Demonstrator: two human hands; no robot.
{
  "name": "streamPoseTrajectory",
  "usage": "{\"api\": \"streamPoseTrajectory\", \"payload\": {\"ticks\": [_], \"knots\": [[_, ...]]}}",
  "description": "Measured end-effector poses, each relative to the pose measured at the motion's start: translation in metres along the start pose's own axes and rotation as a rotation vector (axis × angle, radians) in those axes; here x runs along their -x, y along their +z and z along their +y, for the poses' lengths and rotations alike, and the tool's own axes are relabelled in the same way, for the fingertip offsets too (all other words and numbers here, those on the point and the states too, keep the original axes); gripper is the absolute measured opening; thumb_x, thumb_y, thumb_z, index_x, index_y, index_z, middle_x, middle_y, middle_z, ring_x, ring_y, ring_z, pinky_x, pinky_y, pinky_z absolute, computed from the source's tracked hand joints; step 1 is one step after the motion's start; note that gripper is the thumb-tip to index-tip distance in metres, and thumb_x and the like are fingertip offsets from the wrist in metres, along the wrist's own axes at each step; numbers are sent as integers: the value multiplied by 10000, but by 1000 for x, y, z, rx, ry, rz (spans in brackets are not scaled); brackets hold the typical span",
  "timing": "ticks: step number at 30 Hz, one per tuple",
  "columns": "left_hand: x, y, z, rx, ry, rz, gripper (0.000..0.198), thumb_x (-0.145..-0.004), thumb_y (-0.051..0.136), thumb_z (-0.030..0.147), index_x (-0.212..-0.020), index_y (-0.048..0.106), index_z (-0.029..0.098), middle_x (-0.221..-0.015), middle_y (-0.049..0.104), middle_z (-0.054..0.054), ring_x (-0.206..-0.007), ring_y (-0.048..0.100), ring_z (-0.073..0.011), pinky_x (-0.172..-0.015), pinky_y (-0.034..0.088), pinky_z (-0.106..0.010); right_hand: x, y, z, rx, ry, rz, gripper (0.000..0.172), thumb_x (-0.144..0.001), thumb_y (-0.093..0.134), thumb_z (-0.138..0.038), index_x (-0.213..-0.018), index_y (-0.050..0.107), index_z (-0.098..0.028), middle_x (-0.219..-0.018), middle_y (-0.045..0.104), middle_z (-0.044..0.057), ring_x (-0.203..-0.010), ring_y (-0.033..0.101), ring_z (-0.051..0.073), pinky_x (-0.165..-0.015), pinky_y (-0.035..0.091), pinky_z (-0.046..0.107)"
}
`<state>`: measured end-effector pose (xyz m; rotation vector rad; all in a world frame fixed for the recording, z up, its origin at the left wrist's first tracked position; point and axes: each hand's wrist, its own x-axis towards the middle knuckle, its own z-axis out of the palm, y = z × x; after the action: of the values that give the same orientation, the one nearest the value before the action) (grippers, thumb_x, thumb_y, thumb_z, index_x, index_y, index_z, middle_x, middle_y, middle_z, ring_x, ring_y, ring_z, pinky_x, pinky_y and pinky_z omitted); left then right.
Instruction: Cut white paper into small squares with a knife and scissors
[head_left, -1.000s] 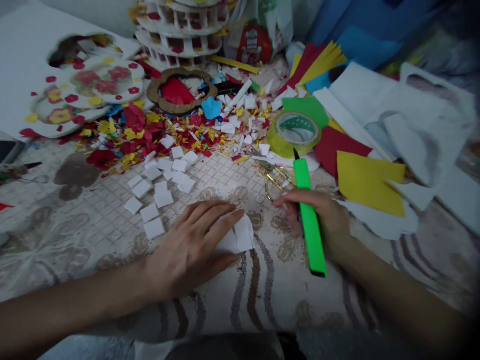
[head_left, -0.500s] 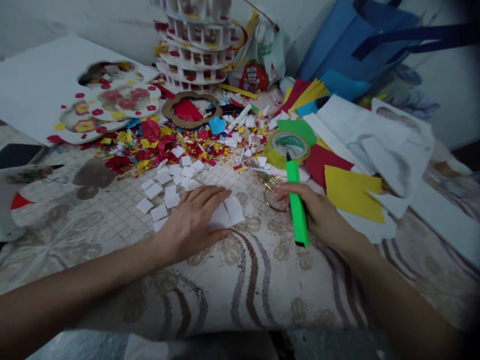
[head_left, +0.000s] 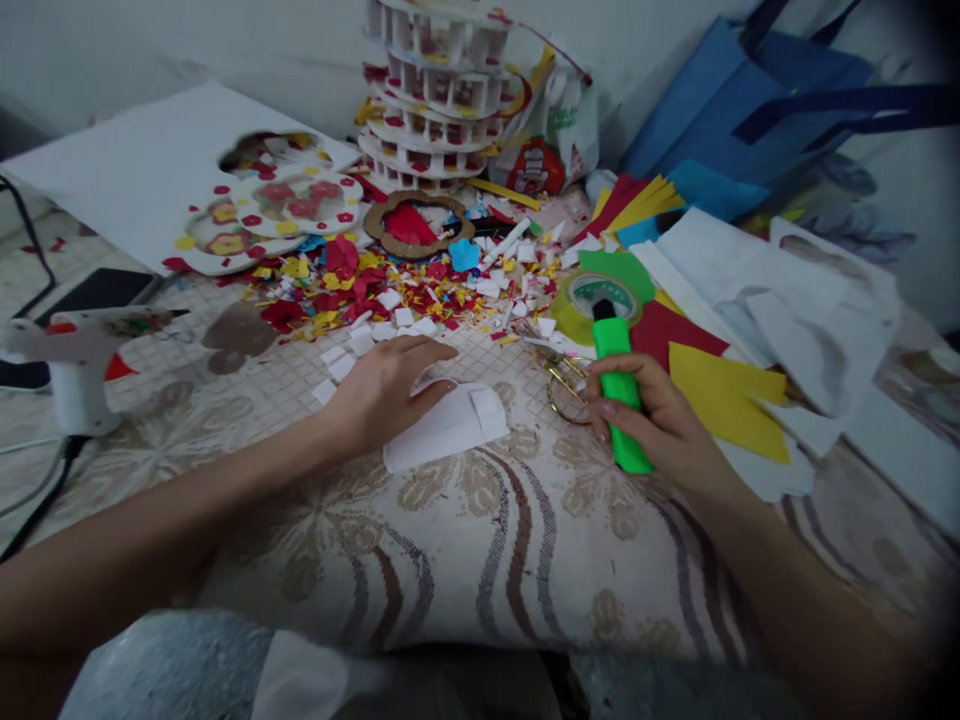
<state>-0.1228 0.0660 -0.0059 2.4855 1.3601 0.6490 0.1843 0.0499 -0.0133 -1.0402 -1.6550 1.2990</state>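
My left hand is palm down over small white squares, its fingers stretched forward and its thumb apart from them. Beside and partly under it, a white strip of paper or thin board lies on the patterned tablecloth, with a small cut piece at its right end. In my right hand is a bright green flat-bodied tool with a black end pointing up and away; I cannot tell its exact kind. Gold-handled scissors lie just left of that hand.
A hot glue gun stands at left by a dark phone. Colourful scraps cover the back, before a tiered white model. Tape, yellow sheets, white offcuts and a blue bag occupy the right.
My left hand has shifted back over the squares, uncovering more of the white strip. The green tool has tilted and moved slightly right in my right hand. The view has turned left, showing the glue gun.
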Motion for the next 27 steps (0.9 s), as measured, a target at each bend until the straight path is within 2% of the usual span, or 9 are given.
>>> {"api": "streamPoseTrajectory", "payload": {"ticks": [2, 6, 8, 13, 16, 18, 21, 24, 27], "knots": [[1, 0, 1, 20, 11, -36, 311, -903, 531, 314, -1154, 599, 143, -1149, 660, -111, -1071, 617, -235, -931, 488, -381, 2, 3, -1, 38, -8, -59, 290, -913, 558, -221, -1179, 518, -328, -972, 523, -2, -596, 525, 89, -483, 478, 231], [8, 7, 9, 27, 102, -160, 735, -774, 693, 506, -1346, 446, 116, -1336, 541, -175, -1256, 486, -299, -1042, 410, -449, 5, 7, -2, 109, 8, -140, 335, -926, 527, -211, -1227, 495, -354, -994, 517, 6, -630, 514, 100, -507, 483, 238], [12, 13, 14, 4, 107, -203, 823, -738, 731, 501, -1387, 394, 123, -1379, 501, -184, -1284, 449, -320, -1055, 385, -482, 5, 9, -1, 119, 24, -151, 345, -928, 521, -211, -1239, 488, -356, -1004, 518, 13, -645, 516, 107, -522, 485, 246], [18, 18, 21, -13, 86, -213, 731, -778, 709, 352, -1400, 372, 170, -1369, 508, -146, -1255, 465, -305, -1037, 388, -478, 6, 13, 0, 76, 44, -124, 337, -930, 525, -230, -1235, 483, -368, -1067, 501, 18, -637, 517, 102, -523, 487, 254], [19, 17, 22, 33, 141, -205, 763, -770, 711, 312, -1420, 342, 159, -1347, 518, -149, -1244, 473, -291, -1042, 385, -455, 8, 13, -2, 54, 56, -69, 348, -923, 542, -240, -1240, 483, -370, -1041, 488, 13, -636, 520, 103, -510, 484, 247], [19, 16, 23, 80, 203, -240, 788, -767, 706, 295, -1440, 314, 175, -1358, 510, -148, -1265, 461, -283, -1056, 374, -446, 9, 11, -3, 60, 52, -59, 351, -919, 546, -235, -1242, 489, -360, -978, 492, 6, -622, 521, 106, -514, 483, 250], [18, 14, 21, 147, 256, -324, 860, -734, 738, 313, -1460, 285, 226, -1417, 467, -138, -1330, 406, -295, -1091, 339, -465, 11, 9, -4, 105, 33, -60, 344, -904, 568, -230, -1225, 516, -342, -931, 511, 4, -623, 522, 115, -520, 481, 251], [17, 13, 17, 220, 285, -372, 940, -683, 792, 406, -1462, 290, 250, -1471, 414, -132, -1364, 370, -310, -1119, 310, -483, 11, 11, -4, 102, 36, -65, 319, -898, 573, -221, -1195, 539, -336, -925, 529, 5, -628, 527, 117, -531, 488, 250], [13, 9, 12, 254, 222, -313, 784, -751, 741, 412, -1423, 369, 254, -1416, 479, -118, -1305, 452, -277, -1072, 384, -437, 11, 14, -1, 32, 49, -67, 295, -913, 541, -227, -1186, 548, -338, -910, 543, 4, -621, 538, 120, -563, 502, 266]]}}
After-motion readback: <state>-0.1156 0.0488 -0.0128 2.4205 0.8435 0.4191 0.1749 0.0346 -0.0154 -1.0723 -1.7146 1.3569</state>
